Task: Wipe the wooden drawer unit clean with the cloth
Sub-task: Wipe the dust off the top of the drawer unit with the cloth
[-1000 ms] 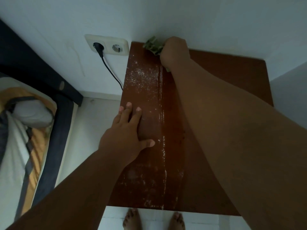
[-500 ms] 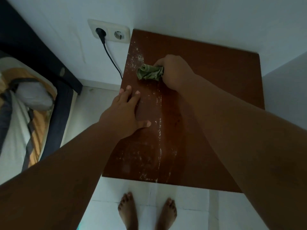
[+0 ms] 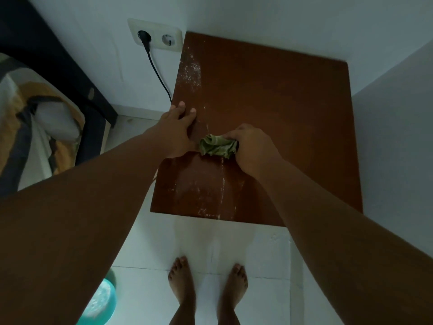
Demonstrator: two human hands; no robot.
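Observation:
The brown wooden drawer unit (image 3: 281,109) stands in a corner and I see its top from above. White dust streaks cover its left strip and front left part. My right hand (image 3: 254,148) grips a crumpled green cloth (image 3: 216,146) and presses it on the top near the middle of the left half. My left hand (image 3: 175,127) lies flat on the left edge of the top, fingers straight, just left of the cloth.
A double wall socket (image 3: 155,36) with a black plug and cable (image 3: 159,76) sits left of the unit. A bed (image 3: 42,118) lies at the far left. My bare feet (image 3: 206,292) stand on white tiles, and a teal bowl (image 3: 100,303) sits at bottom left.
My right hand has drawn the cloth from the back edge toward me along the left half. The left hand has slid left to the unit's edge.

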